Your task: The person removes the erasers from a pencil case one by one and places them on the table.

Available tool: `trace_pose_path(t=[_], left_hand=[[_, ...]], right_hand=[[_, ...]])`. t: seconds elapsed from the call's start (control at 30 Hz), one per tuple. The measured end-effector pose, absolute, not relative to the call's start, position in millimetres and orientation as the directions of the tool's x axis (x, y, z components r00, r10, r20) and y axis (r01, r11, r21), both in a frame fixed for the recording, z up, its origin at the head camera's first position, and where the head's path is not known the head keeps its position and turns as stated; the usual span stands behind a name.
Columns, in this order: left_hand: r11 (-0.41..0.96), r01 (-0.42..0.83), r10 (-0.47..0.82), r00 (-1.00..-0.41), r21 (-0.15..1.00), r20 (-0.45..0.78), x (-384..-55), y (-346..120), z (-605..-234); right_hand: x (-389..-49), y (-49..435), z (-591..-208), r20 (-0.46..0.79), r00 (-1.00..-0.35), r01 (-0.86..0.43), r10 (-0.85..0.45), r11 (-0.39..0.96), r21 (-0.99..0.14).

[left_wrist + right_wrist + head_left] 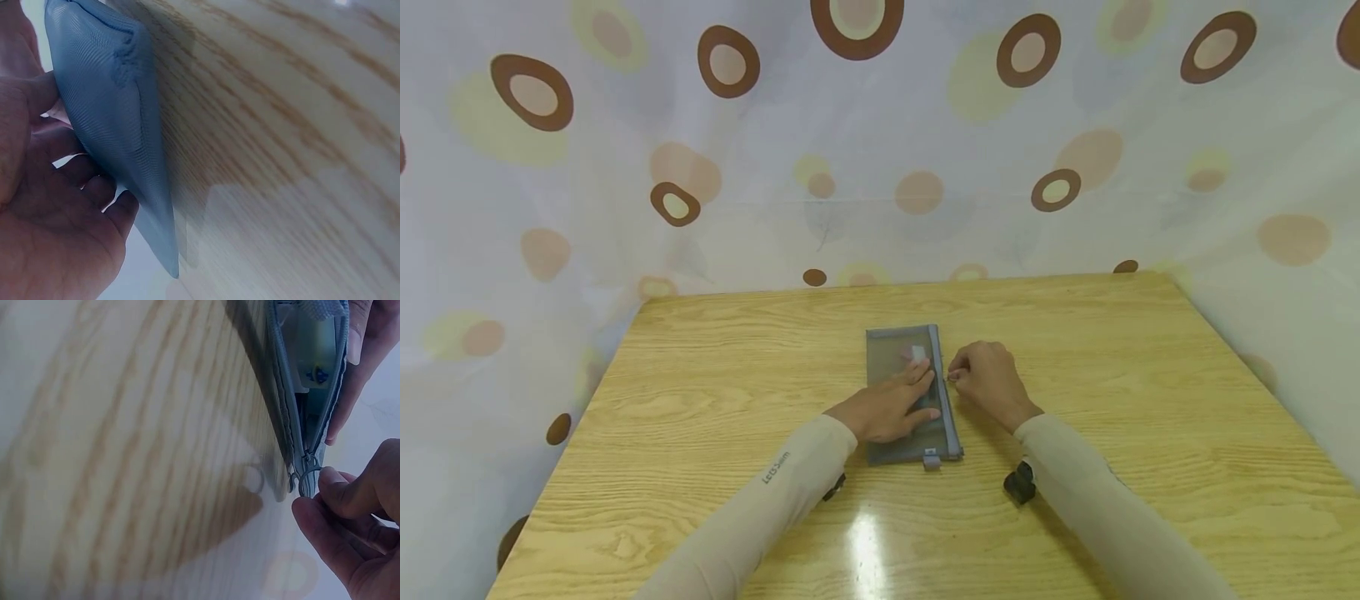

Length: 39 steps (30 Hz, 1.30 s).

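A grey-blue mesh zipper pouch (880,454) lies on the wooden table, its zipper edge facing right. My left hand (887,406) rests on top of it with fingers spread; from the left wrist view the hand (62,206) lies against the mesh side (106,94). At the pouch's right edge, my right hand (992,383) pinches the ring-shaped zipper pull (307,481) between thumb and fingers. In the right wrist view the zipper gapes on one side of the pull, showing a pale item with a small blue-and-yellow mark (319,375) inside.
The wooden table (715,375) extends around the pouch on all sides. A white curtain with brown and yellow circles (880,125) hangs behind and at the sides. A small fabric tab (932,461) sticks out of the pouch's near edge.
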State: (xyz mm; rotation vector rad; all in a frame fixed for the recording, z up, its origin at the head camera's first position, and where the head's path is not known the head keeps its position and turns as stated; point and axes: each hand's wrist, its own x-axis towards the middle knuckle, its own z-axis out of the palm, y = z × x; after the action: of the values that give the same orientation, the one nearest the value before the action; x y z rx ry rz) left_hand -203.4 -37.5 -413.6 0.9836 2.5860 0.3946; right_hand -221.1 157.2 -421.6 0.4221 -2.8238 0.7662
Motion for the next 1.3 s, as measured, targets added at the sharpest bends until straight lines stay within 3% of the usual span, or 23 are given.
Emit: trace_pose_path(t=[0.6,1.3], left_hand=[[0.726,0.579,0.673,-0.708,0.37,-0.213,-204,-39,-415],[0.757,0.569,0.648,-0.717,0.322,-0.256,-217,-31,-403]], right_hand=[[-232,155,-425,0.251,-0.95,-0.29,-0.185,0.819,-0.495],[-228,166,-414,0.164,-0.94,-0.338,-0.299,0.752,-0.566]])
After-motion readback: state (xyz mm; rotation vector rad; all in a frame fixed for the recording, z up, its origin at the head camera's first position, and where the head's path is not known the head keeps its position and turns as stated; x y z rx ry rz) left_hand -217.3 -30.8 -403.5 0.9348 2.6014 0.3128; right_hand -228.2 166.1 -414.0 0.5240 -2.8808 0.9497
